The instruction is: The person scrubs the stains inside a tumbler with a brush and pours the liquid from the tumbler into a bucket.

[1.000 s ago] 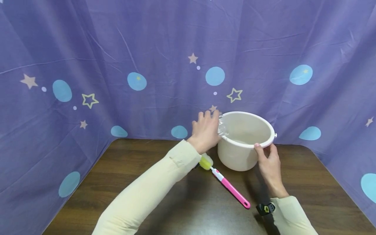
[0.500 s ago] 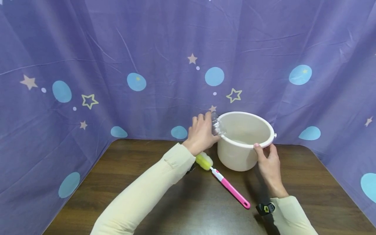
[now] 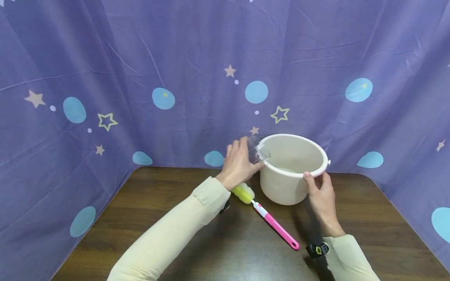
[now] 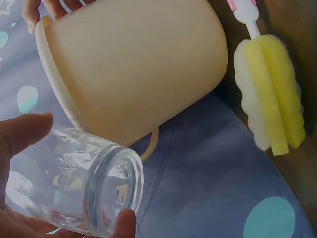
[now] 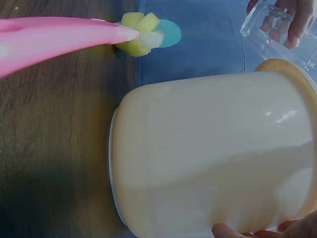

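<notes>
My left hand (image 3: 237, 162) grips a clear drinking glass (image 3: 256, 150) at the left rim of a white bucket (image 3: 283, 187). In the head view the glass lies tipped sideways, its mouth end overlapping the rim. The left wrist view has the thick base of the glass (image 4: 116, 191) turned toward the camera, thumb on one side and fingers on the other. At the bucket's right front, my right hand (image 3: 321, 199) holds the rim, thumb on top and fingers beneath. A pink-handled sponge brush (image 3: 281, 230) lies on the table before the bucket, its yellow-and-white head (image 3: 243, 193) near my left wrist.
The brown wooden table (image 3: 168, 195) carries the bucket and brush. Behind it and along both sides hangs a purple curtain (image 3: 197, 58) with stars and blue spots. A small black device (image 3: 317, 249) is strapped to my right wrist.
My left hand has shifted a little left and down with the glass, so more of the glass shows beside the bucket rim. The right hand, bucket and brush stay put.
</notes>
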A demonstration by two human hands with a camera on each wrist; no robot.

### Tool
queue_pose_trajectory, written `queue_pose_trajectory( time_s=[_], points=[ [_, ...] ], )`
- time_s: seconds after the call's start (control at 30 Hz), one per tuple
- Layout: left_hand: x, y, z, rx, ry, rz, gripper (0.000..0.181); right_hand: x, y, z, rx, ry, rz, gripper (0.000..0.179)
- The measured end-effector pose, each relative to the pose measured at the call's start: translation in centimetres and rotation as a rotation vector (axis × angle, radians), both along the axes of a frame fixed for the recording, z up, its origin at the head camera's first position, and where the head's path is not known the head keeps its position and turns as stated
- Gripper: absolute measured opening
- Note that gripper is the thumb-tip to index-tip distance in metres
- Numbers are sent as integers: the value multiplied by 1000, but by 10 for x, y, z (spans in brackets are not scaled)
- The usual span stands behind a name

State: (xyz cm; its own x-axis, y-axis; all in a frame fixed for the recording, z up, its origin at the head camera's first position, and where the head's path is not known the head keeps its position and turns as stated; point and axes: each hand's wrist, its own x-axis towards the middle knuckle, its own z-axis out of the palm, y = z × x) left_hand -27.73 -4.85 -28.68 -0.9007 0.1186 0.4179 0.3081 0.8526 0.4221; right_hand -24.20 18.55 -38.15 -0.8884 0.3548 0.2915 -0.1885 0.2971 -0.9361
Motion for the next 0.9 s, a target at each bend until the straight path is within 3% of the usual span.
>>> queue_pose_trajectory(
  time_s=[0.9],
  points=[
    [14, -10, -36, 209, 35, -65, 85, -2, 1, -2, 6, -8, -7, 65]
  ],
)
